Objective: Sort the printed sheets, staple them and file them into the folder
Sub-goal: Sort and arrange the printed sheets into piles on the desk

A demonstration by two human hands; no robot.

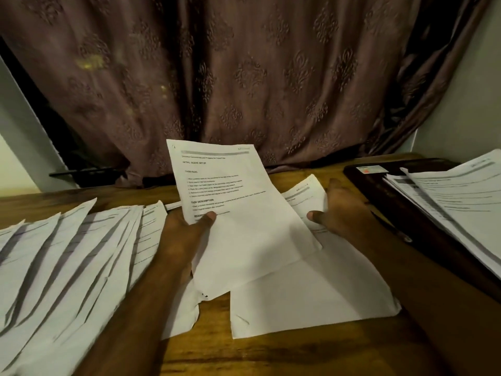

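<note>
My left hand [187,226] pinches a printed sheet [230,191] by its left edge, thumb on top, and holds it raised and tilted over the wooden table [244,354]. My right hand [339,210] is spread with straight fingers to the right of that sheet, resting on another printed sheet [311,289] that lies flat on the table. Many more sheets [67,253] are fanned out across the left of the table. A dark folder [412,210] lies at the right with a stack of printed pages [455,196] on it. No stapler is visible.
A brown patterned curtain [244,77] hangs right behind the table's far edge. Pale walls [466,104] stand at both sides. A dark rod-like object [86,172] lies at the back left near the curtain.
</note>
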